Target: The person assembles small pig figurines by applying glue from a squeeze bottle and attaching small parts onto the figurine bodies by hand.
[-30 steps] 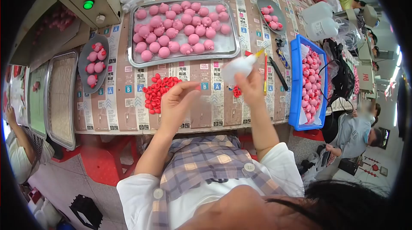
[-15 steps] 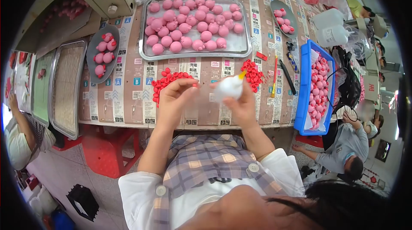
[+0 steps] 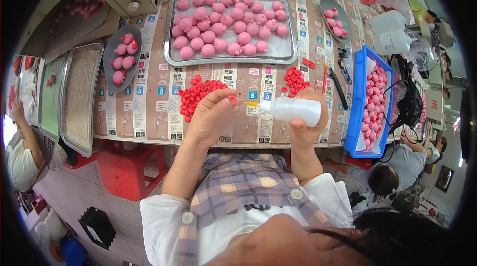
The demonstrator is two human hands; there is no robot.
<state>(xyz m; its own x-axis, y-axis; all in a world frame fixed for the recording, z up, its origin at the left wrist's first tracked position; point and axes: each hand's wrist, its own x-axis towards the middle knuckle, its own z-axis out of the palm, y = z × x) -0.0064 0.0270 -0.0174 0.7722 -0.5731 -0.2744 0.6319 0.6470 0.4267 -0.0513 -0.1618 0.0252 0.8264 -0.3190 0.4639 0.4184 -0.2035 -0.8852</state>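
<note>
On the near side of the metal tray (image 3: 231, 61), between its front edge and my apron (image 3: 243, 179), I have both hands raised over the table. My left hand (image 3: 211, 119) pinches a small red piece (image 3: 232, 99) at the fingertips, in front of the tray's middle. My right hand (image 3: 305, 136) is wrapped around a white squeeze bottle (image 3: 293, 110), thumb on the near side, in front of the tray's right end. What matters is how those two line up: the bottle lies on its side, its long axis running crosswise, roughly along the tray's front edge, and its yellow nozzle (image 3: 252, 103) points left, straight at my left fingertips. The red piece is just off that tip, nearer my left hand than my right; whether they touch, I cannot tell, since the gap is blurred. One pile of red pieces (image 3: 196, 94) sits in front of the tray's left half, just beyond my left hand; a smaller red pile (image 3: 295, 81) sits before its right end, beyond the bottle. Round pink figures (image 3: 240, 26) fill much of the tray itself.
</note>
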